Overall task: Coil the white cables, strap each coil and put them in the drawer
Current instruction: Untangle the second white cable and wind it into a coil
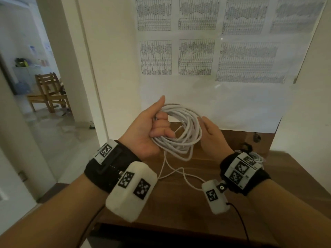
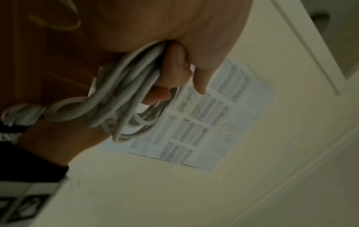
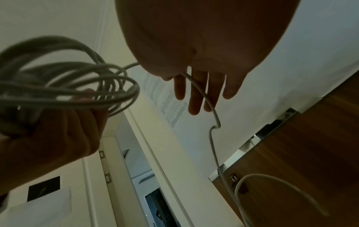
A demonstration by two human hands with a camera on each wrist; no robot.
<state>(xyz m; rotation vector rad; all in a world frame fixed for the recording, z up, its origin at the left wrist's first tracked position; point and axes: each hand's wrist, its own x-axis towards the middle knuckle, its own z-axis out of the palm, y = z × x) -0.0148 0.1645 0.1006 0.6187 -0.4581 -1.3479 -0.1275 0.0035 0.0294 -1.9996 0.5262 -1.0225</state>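
My left hand (image 1: 152, 129) grips a coil of white cable (image 1: 186, 126) in its curled fingers, thumb pointing up, above a wooden table (image 1: 179, 212). The left wrist view shows the fingers (image 2: 170, 73) wrapped round the bundled loops (image 2: 124, 95). My right hand (image 1: 211, 129) is at the coil's right side with straight fingers (image 3: 196, 98). One strand (image 3: 213, 138) runs across them. A loose tail (image 1: 172, 172) hangs from the coil onto the table. A second white cable bundle (image 1: 258, 157) with a black strap lies on the table behind my right wrist.
A wall with printed sheets (image 1: 197, 56) stands right behind the table. To the left an open doorway leads to a room with a wooden chair (image 1: 48, 92). The table's near edge runs below my forearms.
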